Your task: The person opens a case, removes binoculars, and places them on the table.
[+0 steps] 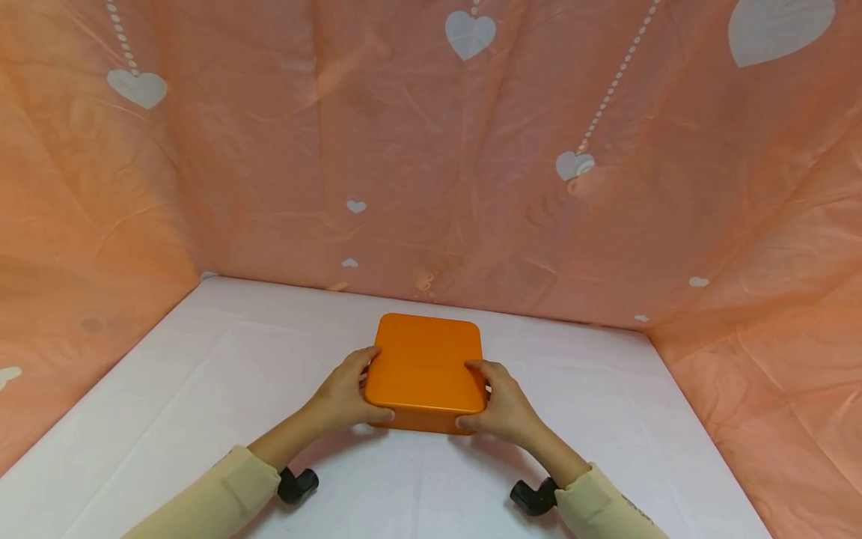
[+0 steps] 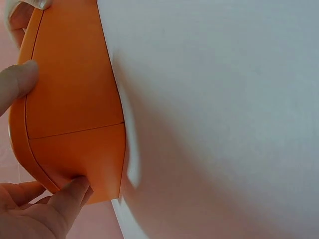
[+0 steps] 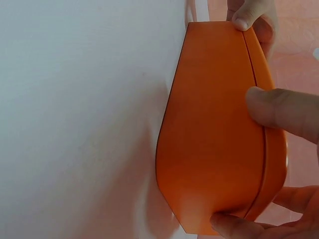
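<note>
Orange box [image 1: 426, 363], between side edges of bench [image 1: 202, 389]; gripped from opposite flanks by left fingers [image 1: 364, 357] and right fingers [image 1: 486, 368], presumably for balance.

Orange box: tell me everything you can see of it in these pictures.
The orange box is squarish with rounded corners, smooth and faintly glossy; whether plastic or leather-like, I can't tell. Its lid is on and faces up, and a thin seam runs down the wall near a corner in the left wrist view. It is on or just over the white table; I can't tell which. The left hand grips its left side, the right hand its right, both thumbs on the near side.
</note>
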A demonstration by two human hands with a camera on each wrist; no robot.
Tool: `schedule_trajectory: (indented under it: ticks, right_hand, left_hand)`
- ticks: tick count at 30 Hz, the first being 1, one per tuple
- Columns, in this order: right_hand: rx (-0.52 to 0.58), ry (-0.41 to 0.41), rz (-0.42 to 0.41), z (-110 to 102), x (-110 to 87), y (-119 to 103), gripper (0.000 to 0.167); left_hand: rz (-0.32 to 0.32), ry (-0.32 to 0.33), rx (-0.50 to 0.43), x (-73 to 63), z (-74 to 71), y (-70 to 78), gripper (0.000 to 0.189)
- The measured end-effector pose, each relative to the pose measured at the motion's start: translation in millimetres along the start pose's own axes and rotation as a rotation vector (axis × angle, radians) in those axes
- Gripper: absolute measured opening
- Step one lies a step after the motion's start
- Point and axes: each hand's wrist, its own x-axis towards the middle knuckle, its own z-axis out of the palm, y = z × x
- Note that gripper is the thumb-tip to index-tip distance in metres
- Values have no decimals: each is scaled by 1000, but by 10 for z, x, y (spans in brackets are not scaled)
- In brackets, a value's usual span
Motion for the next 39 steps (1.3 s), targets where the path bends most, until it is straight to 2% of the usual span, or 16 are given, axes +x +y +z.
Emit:
schedule_trajectory:
  ticks: [13, 24, 39]
  right_hand:
    - [-32, -9, -9, -5, 18, 4, 85]
    - [-18, -13, -23, -9, 17, 25, 86]
    - [-31, 12, -9, -28, 22, -8, 86]
  left_hand:
    - [19, -4, 31, 11, 10, 0, 105]
    - [41, -17, 32, 6, 6, 10, 103]
    - [18, -14, 55, 13, 15, 33, 104]
